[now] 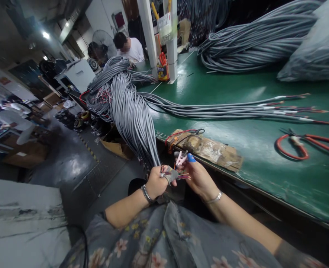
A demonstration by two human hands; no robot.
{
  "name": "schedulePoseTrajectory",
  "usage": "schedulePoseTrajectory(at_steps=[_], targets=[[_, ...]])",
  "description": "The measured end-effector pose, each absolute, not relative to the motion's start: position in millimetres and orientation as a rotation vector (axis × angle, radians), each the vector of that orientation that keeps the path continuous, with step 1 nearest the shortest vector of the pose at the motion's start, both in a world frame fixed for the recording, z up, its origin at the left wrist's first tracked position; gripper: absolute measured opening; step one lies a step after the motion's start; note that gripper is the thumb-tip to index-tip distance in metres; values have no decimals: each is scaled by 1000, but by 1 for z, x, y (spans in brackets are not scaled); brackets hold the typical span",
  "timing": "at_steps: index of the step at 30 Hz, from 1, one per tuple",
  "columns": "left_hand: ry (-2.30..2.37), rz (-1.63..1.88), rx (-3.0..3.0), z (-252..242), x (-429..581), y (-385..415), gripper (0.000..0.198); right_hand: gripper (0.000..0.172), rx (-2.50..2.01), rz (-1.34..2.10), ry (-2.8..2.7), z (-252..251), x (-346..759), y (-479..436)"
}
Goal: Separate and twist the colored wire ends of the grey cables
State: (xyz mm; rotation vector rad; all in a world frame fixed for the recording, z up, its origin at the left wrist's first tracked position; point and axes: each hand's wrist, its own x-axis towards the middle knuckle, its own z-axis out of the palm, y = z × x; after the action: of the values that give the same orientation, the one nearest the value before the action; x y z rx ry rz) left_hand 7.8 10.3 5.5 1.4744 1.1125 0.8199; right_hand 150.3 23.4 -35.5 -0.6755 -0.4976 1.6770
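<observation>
A thick bundle of grey cables (131, 115) hangs down from the green bench (236, 123) to my lap. My left hand (156, 182) is closed in a fist around the bundle's lower end, where thin coloured wire tips stick out. My right hand (196, 175) is just to its right, fingers pinched on those wire tips; a blue cap covers one fingertip and pale wrappings cover others. Both wrists wear bracelets.
Red-handled cutters (306, 143) lie on the bench at right. A worn cardboard pad (209, 149) with red wire sits at the bench edge. Stripped cables (236, 108) stretch across the bench; coiled cable heaps (259, 37) lie behind. A seated person (129, 46) works far back.
</observation>
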Motion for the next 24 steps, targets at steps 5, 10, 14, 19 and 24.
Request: schedulePoseTrajectory(at_steps=[5, 10, 14, 19, 24], targets=[[1116, 832, 1486, 6, 9, 12, 42, 42, -621, 1790, -496, -43, 150, 28], [1134, 824, 1480, 5, 10, 12, 40, 39, -566, 1802, -398, -49, 147, 31], [1138, 814, 1481, 2, 9, 13, 39, 42, -570, 1808, -335, -47, 146, 30], [1137, 828, 1503, 4, 3, 8, 39, 42, -542, 1852, -337, -42, 149, 26], [1184, 895, 1499, 6, 0, 2, 41, 29, -629, 1776, -382, -37, 152, 26]])
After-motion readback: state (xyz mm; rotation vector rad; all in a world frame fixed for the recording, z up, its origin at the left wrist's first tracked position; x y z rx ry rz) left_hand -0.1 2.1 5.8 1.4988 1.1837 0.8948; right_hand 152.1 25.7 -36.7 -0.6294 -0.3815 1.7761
